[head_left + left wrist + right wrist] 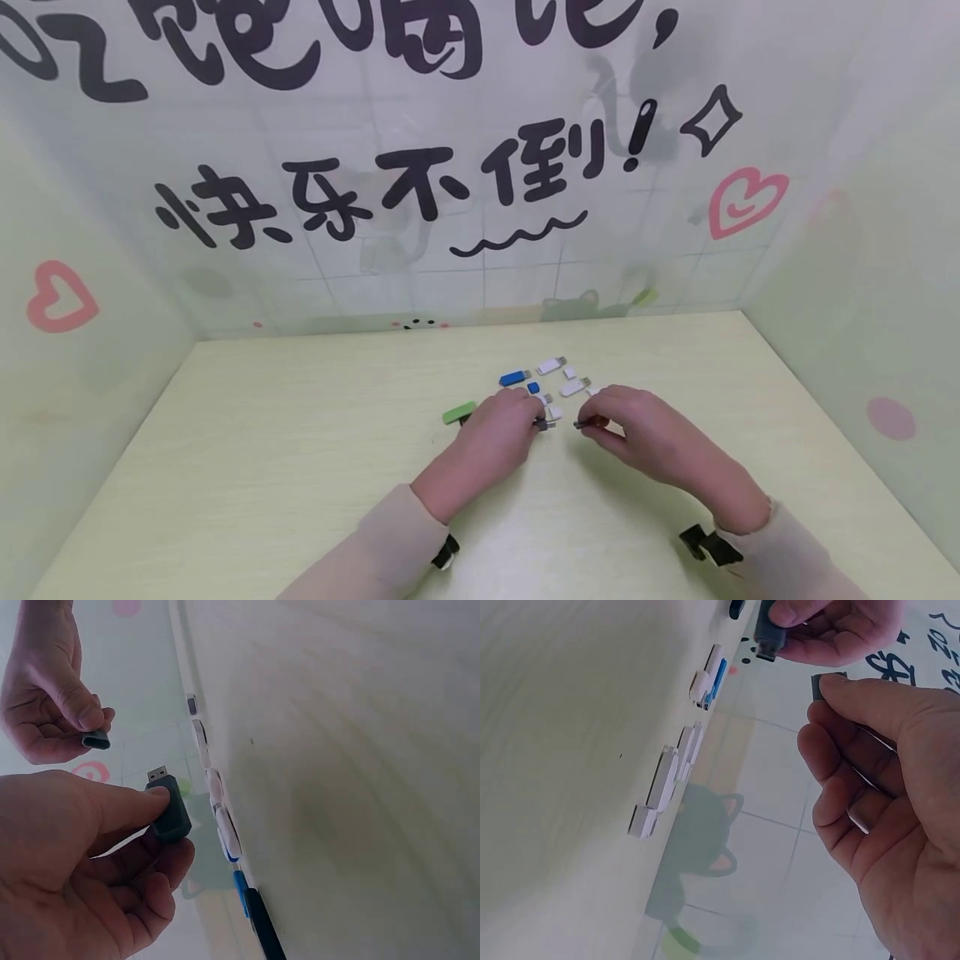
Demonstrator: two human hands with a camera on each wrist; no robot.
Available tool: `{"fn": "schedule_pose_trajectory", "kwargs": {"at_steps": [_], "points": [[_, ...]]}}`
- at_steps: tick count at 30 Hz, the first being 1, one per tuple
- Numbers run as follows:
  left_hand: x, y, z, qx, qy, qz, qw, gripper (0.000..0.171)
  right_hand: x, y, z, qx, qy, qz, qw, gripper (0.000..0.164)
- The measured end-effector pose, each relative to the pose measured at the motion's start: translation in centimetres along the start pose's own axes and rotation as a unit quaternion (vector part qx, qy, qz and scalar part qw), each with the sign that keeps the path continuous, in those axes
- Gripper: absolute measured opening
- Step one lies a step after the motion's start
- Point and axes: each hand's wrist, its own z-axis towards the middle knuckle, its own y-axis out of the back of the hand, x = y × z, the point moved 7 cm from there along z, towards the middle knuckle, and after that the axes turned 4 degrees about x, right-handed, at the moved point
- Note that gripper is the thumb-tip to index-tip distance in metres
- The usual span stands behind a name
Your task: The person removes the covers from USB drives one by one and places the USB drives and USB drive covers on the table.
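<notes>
My left hand (498, 429) pinches a dark grey USB stick (172, 810) between thumb and fingers, its metal plug bare and pointing toward the other hand. Opposite it, my right hand (633, 429) holds a small dark cap (96, 739) between thumb and forefinger, the hollow end facing the stick. A short gap separates plug and cap. Both hands are raised over the table, as the wrist views show. Just beyond the left hand lie a blue USB stick (514, 378) and its small blue cap (533, 388).
White USB sticks, one at the back (551, 365) and another nearer (575, 387), lie uncapped with loose white caps (555, 412) around them. A green USB stick (459, 412) lies left of the left hand. Printed wall panels (480, 283) enclose the pale table (262, 467) at the back and sides.
</notes>
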Motion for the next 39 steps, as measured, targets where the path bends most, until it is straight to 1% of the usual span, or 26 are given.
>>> {"fn": "schedule_pose_trajectory", "kwargs": {"at_steps": [3, 9, 13, 18, 24, 30, 35, 39], "points": [[0.0, -0.5, 0.6, 0.011, 0.009, -0.016, 0.9998, 0.004, -0.1, 0.1, -0.2, -0.002, 0.000, -0.001, 1.000, 0.014], [0.0, -1.1, 1.8, 0.034, 0.031, -0.041, 0.9981, 0.004, -0.1, 0.4, -0.6, -0.019, 0.015, -0.008, 1.000, 0.019], [0.1, -1.6, 2.6, 0.049, 0.043, -0.049, 0.9967, 0.004, -0.2, 0.4, -0.7, -0.018, 0.017, -0.008, 1.000, 0.021], [0.1, -2.0, 3.2, 0.063, 0.051, -0.060, 0.9949, 0.004, -0.4, 0.4, -0.9, -0.015, 0.014, -0.004, 1.000, 0.018], [0.1, -2.4, 3.6, 0.073, 0.057, -0.052, 0.9944, 0.010, -0.4, 0.5, -1.0, -0.010, 0.014, -0.002, 1.000, 0.018], [0.0, -2.5, 3.8, 0.082, 0.066, -0.049, 0.9933, 0.010, -0.4, 0.5, -1.0, -0.009, 0.014, -0.001, 1.000, 0.019], [-0.1, -2.4, 3.8, 0.082, 0.068, -0.031, 0.9939, 0.011, -0.4, 0.5, -1.1, -0.005, 0.010, 0.000, 1.000, 0.018], [-0.2, -2.6, 3.9, 0.084, 0.072, -0.035, 0.9932, 0.010, -0.5, 0.6, -1.2, -0.004, 0.009, -0.001, 1.000, 0.018]]}}
